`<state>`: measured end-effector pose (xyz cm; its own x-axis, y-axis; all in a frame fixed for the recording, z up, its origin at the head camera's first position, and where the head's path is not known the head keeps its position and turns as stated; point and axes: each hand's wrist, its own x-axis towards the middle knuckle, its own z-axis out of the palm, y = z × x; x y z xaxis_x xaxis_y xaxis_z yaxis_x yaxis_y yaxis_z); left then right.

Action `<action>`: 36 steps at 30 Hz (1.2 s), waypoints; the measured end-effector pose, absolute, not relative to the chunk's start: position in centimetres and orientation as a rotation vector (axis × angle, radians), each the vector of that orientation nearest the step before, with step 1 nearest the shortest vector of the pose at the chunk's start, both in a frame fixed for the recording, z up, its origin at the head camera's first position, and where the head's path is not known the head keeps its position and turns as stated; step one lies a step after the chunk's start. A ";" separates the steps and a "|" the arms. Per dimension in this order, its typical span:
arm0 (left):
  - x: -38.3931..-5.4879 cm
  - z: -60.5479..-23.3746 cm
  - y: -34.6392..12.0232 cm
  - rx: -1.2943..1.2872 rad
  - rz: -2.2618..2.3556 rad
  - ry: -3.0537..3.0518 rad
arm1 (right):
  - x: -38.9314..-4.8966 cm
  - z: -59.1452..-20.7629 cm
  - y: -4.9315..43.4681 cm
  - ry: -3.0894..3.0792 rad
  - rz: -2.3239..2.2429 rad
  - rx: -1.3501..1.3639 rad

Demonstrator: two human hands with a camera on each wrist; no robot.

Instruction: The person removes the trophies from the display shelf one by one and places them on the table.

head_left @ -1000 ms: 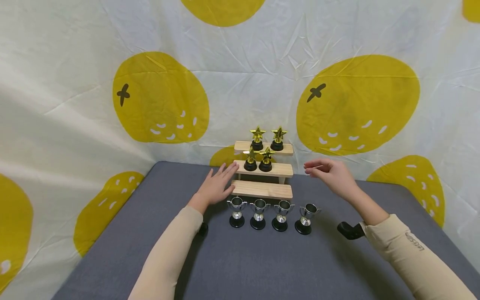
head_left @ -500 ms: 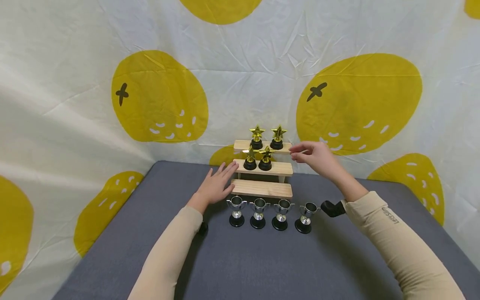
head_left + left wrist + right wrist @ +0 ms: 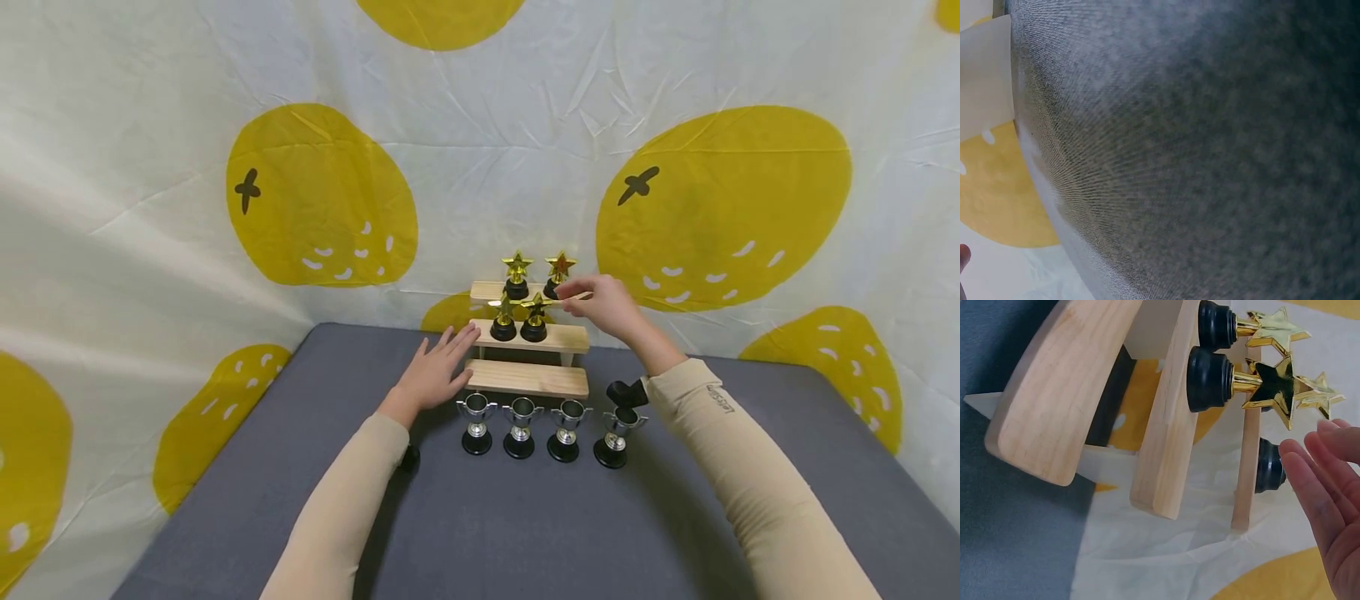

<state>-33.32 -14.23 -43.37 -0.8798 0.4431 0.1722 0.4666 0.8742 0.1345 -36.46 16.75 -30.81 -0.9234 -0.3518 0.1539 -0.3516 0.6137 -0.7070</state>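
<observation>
A three-tier wooden display stand [image 3: 528,379] stands at the back of the table. Two gold star trophies with black bases are on its top tier, including a right one [image 3: 561,267]; two more are on the middle tier, including its right one [image 3: 536,321]. My left hand [image 3: 431,375] lies with straight fingers against the stand's left ends. My right hand [image 3: 603,308] is at the upper right, fingertips beside the top tier's right trophy. In the right wrist view, the fingers [image 3: 1310,481] overlap that trophy's black base [image 3: 1269,465], thumb and fingers apart.
In front of the stand stand several silver two-handled cup trophies with black bases, the rightmost cup [image 3: 615,437] below my right forearm. A grey cloth covers the table [image 3: 480,525]. Behind hangs a white curtain [image 3: 502,150] with yellow fruit shapes.
My right hand has moved left from beside the stand to the top tier's right trophy. The left hand stays at the stand's left side; the trophies have not moved.
</observation>
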 end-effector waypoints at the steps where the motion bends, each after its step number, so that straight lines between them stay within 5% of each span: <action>1: -33.3 -43.4 -14.2 -0.709 -0.265 -2.908 | -36.6 -30.9 16.6 2.824 -1.227 -0.615; 36: -33.5 -43.7 -13.6 -0.721 -0.270 -2.897 | -37.8 -32.8 14.6 2.824 -1.364 -0.684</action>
